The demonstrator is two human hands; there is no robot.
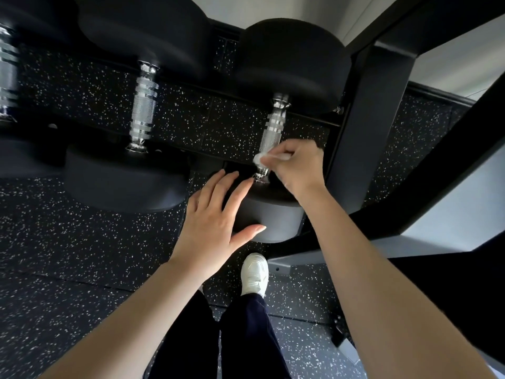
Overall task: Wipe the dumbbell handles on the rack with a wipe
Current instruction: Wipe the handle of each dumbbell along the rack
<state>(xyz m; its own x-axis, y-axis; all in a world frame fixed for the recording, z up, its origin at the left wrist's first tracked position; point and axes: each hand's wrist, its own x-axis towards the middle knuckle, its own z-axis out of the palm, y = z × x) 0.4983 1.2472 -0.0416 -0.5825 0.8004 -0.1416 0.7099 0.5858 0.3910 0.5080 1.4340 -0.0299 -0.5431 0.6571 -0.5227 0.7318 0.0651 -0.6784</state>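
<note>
right hand (293, 166) pinches a small white wipe (258, 159) against the knurled chrome handle (273, 132) of the rightmost black dumbbell, at one o'clock; left hand (211, 222) spread flat on its head. the wipe could slip, being barely pinched.

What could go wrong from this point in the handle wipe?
1. The right hand pinches only a small wad of wipe at the near end of the rightmost dumbbell handle; the knurled stretch above may get skipped.
2. The left hand rests open on that dumbbell's near head, not gripping, so the dumbbell could roll on the rack.
3. The shoe stands right below that head.
</note>
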